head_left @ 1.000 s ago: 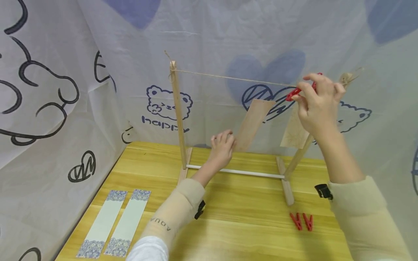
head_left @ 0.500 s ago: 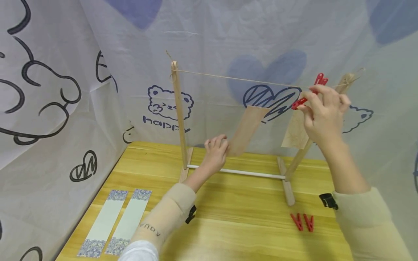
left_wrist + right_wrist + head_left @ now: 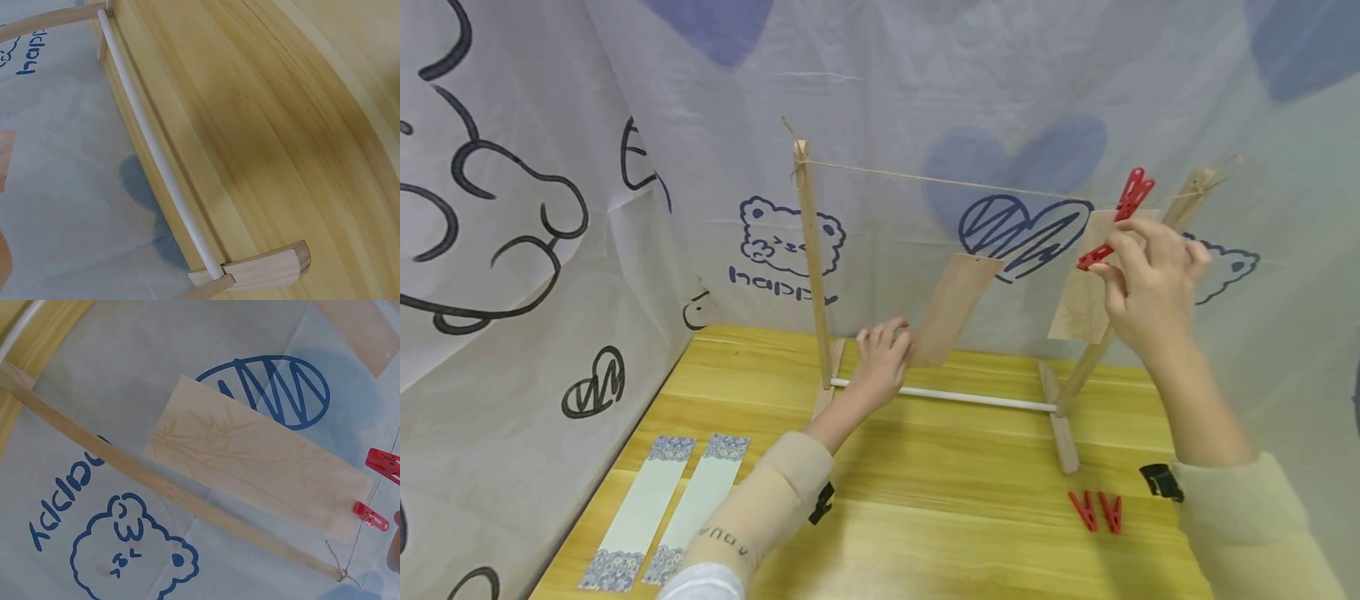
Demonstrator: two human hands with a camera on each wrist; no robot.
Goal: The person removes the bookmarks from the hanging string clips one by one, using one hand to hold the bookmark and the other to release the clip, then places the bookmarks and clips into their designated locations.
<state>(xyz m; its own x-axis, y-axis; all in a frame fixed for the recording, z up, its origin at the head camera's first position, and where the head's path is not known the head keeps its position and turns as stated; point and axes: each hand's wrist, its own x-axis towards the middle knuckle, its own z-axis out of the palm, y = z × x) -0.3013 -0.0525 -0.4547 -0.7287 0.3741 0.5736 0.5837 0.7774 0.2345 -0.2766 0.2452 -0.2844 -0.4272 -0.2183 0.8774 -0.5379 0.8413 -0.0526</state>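
Strips (image 3: 638, 510) with blue patterned ends lie on the table (image 3: 940, 542), left of the left hand (image 3: 880, 367). That hand's fingers curl at the lower end of a tan card (image 3: 951, 312), holding it tilted between the hands. The right hand (image 3: 1157, 292) pinches a red peg (image 3: 1097, 255); another clip (image 3: 1127, 204) fastens a printed card (image 3: 1081, 296) to the string (image 3: 940, 179) just above. Two pegs (image 3: 1083, 510) lie below.

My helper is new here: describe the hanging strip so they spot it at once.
On the yellow table stands a wooden frame with a string across its top. Near the post at right in the head view, a red clip holds the pale strip. Its faint plant-like drawing sets it apart from the plain-looking strip in the left hand.
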